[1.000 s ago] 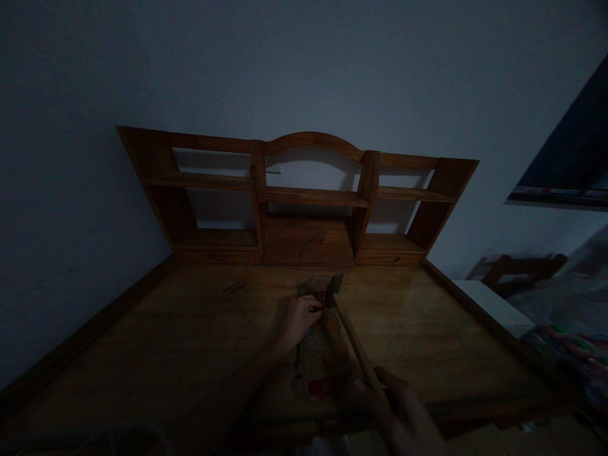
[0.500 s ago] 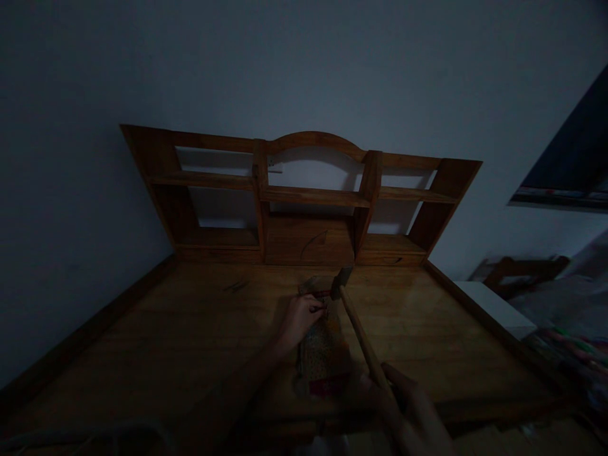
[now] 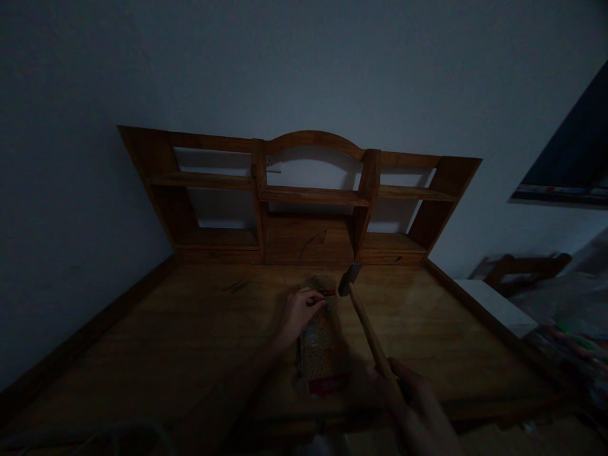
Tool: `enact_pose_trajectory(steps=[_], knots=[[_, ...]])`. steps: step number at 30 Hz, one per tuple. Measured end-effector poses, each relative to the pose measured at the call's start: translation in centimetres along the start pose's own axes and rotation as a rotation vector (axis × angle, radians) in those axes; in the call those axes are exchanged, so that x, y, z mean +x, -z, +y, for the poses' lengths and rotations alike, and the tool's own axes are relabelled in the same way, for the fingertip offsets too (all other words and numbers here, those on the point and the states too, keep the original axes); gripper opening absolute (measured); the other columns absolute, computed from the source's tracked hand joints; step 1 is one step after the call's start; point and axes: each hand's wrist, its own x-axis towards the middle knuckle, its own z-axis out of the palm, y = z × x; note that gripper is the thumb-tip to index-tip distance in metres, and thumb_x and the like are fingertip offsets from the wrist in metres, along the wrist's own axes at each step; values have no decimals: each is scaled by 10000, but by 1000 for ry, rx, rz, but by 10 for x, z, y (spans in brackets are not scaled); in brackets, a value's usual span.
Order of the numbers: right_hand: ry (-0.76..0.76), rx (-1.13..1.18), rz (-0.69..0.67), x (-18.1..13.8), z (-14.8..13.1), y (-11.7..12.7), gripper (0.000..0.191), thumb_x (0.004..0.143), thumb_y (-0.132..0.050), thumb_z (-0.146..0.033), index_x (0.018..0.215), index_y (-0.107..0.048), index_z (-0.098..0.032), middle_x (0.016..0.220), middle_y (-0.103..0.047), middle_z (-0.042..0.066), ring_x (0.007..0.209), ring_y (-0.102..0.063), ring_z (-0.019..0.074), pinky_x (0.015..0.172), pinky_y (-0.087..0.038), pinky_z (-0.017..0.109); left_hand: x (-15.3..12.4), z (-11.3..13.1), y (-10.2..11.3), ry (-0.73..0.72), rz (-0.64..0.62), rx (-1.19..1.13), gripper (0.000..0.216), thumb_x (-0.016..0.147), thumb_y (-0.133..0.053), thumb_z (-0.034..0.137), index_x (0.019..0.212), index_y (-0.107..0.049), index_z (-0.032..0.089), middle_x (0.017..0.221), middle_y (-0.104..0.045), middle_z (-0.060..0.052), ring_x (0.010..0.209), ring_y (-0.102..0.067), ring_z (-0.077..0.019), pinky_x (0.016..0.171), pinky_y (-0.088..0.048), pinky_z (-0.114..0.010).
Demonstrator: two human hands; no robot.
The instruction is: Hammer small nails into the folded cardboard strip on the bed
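Pretty dim in here, but you can make out what's going on. The person is standing at a big wooden desk top (image 3: 190,342) with a brown wooden shelf unit with an arched middle (image 3: 304,196) at the back against the wall.

The left hand (image 3: 297,311) is pinched shut on something small with a reddish bit at the fingertips, held down at the far end of a speckled tan slab-like piece with a red patch at its near end (image 3: 319,354), which lies flat on the desk. Could be a nail, too dark and small to say for sure.

The right hand (image 3: 413,405) is wrapped tight round the long pale wooden handle of a hammer with a dark metal head (image 3: 350,277). The head hangs just right of the pinched thing and a bit above it, not touching.

My read: this is the striking step, hammer raised between blows. A hit from here would need the head to come down left onto that small thing, square on, with the left fingertips sitting very near the landing spot. Light, controlled taps look like the sensible call.

A couple of thin dark sticks (image 3: 236,286) lie further left on the desk.
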Motion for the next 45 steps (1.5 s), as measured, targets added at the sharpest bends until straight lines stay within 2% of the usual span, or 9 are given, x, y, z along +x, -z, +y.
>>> enact_pose_trajectory(steps=[12, 18, 22, 26, 31, 37, 45], knots=[[17, -20, -26, 10, -1, -9, 728, 691, -601, -684, 1182, -560, -148, 1280, -533, 147, 1238, -424, 322, 1033, -323, 420, 3, -11, -5, -56, -11, 33, 102, 794, -640, 232, 837, -726, 198, 807, -669, -3, 668, -590, -102, 592, -423, -189], [-1, -10, -138, 15, 6, -17, 740, 736, -560, -690, 1242, -494, -153, 1327, -492, 130, 1251, -415, 297, 1007, -362, 379, 2, -13, -6, -49, -35, 7, 128, 778, -636, 173, 865, -728, 192, 851, -682, -5, 718, -620, -107, 614, -438, -180], [-1, -34, -166, 16, 11, -17, 723, 736, -574, -682, 1238, -507, -167, 1298, -527, 116, 1246, -427, 294, 992, -374, 360, 3, -11, -6, -32, -44, 2, 135, 768, -638, 155, 863, -731, 181, 840, -680, -6, 703, -617, -101, 614, -437, -177], [1, -23, -108, 12, 9, -17, 702, 726, -582, -682, 1201, -529, -168, 1275, -543, 127, 1224, -452, 299, 979, -380, 367, 3, -10, -5, -15, -53, 13, 146, 763, -638, 147, 866, -734, 185, 833, -680, -4, 687, -607, -98, 603, -429, -178], [12, 5, -47, 8, 3, -19, 654, 704, -619, -659, 1151, -576, -182, 1193, -609, 103, 1170, -510, 292, 884, -446, 296, 3, -10, -5, -21, -63, 11, 140, 774, -628, 163, 859, -735, 189, 827, -679, -5, 693, -607, -102, 602, -426, -181], [-17, 94, -94, 9, 6, -27, 743, 706, -586, -689, 1213, -506, -151, 1282, -520, 124, 1207, -452, 292, 968, -381, 353, 3, -13, -7, -14, -43, 32, 141, 763, -632, 153, 857, -733, 183, 831, -685, -9, 692, -612, -105, 603, -425, -185], [56, 55, -27, 10, 17, -36, 702, 704, -606, -664, 1162, -558, -133, 1212, -574, 134, 1179, -476, 302, 977, -378, 360, 1, -12, -7, -21, -46, 21, 138, 761, -635, 143, 846, -735, 186, 829, -691, -9, 677, -611, -99, 592, -423, -180]])
